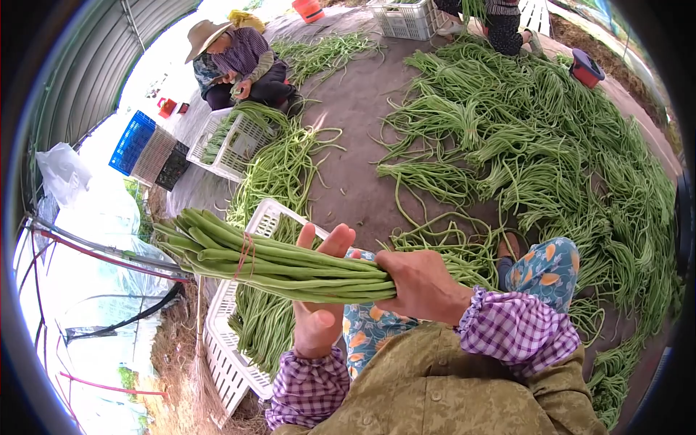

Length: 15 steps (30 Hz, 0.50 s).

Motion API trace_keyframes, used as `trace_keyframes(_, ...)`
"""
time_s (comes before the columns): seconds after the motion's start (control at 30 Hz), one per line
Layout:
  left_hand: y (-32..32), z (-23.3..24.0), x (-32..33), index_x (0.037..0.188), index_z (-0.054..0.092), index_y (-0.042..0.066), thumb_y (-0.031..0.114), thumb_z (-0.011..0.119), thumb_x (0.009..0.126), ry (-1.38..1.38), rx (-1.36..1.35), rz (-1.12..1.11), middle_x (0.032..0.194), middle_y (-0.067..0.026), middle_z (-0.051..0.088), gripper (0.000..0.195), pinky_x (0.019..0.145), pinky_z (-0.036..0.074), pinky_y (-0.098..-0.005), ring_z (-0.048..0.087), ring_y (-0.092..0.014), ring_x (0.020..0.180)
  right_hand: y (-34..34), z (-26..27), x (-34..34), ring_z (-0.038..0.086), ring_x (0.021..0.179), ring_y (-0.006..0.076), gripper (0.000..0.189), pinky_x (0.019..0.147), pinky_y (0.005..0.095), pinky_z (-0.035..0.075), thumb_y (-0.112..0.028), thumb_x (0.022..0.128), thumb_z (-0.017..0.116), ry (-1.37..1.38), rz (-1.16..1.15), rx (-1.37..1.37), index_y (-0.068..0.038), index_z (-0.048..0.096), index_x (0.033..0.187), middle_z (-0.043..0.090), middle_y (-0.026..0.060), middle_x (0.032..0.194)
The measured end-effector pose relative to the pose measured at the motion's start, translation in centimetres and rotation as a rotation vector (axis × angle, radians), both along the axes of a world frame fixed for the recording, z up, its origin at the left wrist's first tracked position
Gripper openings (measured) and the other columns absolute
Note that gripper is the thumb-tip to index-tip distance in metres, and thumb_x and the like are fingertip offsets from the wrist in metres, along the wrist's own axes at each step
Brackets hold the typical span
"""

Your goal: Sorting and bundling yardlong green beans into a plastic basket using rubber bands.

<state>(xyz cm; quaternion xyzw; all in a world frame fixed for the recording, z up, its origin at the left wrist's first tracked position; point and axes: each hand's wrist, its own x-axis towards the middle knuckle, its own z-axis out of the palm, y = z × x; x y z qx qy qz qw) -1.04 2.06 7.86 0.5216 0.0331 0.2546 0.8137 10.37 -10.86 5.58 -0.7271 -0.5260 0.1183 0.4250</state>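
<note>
A bundle of green yardlong beans (pixel 304 274) lies crosswise before me, with a pinkish rubber band (pixel 244 255) around it near its left end. My right hand (pixel 421 283) grips the bundle at its right end. Beneath the middle of the bundle, my left hand (pixel 318 326) is spread with fingers extended and palm up; the beans hide much of the palm, and I cannot tell whether they rest on it. Under the bundle and my left hand stands a white plastic crate (pixel 228 348) holding more long beans (pixel 266 326).
A large heap of yardlong beans (pixel 522 136) covers the ground at right. Loose beans (pixel 277 163) lie beyond the crate. A person in a straw hat (pixel 244 60) crouches by another white crate (pixel 239 144). A second person (pixel 503 27) is at the top. A broom (pixel 201 364) stands at left.
</note>
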Motion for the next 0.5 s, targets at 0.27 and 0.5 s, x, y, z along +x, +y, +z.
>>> trace_keyframes(0.27,-2.1,-3.4,1.1,0.110,0.052,0.007,0.022,0.057,0.093,0.100,-0.459,0.292,0.107,-0.0091,0.060,0.024,0.103,0.038,-0.0425,0.055,-0.025,0.108,1.1,-2.2,-0.6,0.064,0.078,0.0296,0.042,0.066,0.0350,0.046,-0.021,0.070,0.076,-0.270,-0.074,-0.009,-0.003,0.052,0.099,0.062,0.0116,0.082)
trace_keyframes(0.5,1.3,-1.4,1.0,0.102,0.052,0.004,0.019,0.060,0.090,-0.013,-0.482,0.348,0.091,-0.0057,0.057,0.020,0.101,0.043,-0.0410,0.058,-0.020,0.090,-1.4,-10.3,2.3,0.065,0.087,0.0295,0.060,0.075,0.0368,0.049,-0.016,0.071,0.078,0.267,0.146,-0.012,-0.010,0.044,0.121,0.065,0.0140,0.094)
